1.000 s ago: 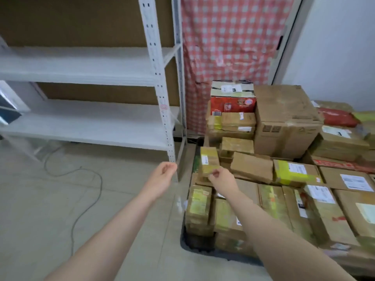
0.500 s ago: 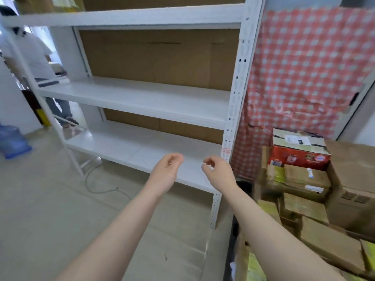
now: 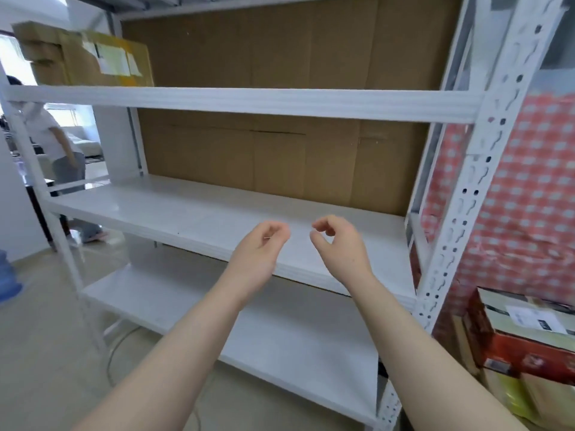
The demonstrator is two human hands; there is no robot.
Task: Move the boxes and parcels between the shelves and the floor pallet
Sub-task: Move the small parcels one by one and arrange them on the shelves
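Observation:
A white metal shelving unit fills the view; its middle shelf (image 3: 155, 209) and lower shelf (image 3: 186, 306) are bare. My left hand (image 3: 261, 247) and my right hand (image 3: 339, 244) hover side by side over the front edge of the middle shelf. Both have loosely curled fingers and hold nothing. Cardboard boxes (image 3: 87, 57) with paper labels stand on the upper shelf at the far left. At the bottom right, a red box (image 3: 522, 337) with a white label tops the stack of parcels, with yellow-taped parcels (image 3: 510, 396) below it.
The shelf's perforated right post (image 3: 460, 219) stands between my hands and the parcels. A red checkered cloth (image 3: 529, 197) hangs behind. A person (image 3: 56, 141) stands beyond the shelf's left end. A blue water bottle (image 3: 6, 275) and a cable (image 3: 115, 353) lie on the floor.
The view swung left and up from the floor pallet to the shelves. My right hand left the small box on the pallet; both hands now hover empty over the middle shelf.

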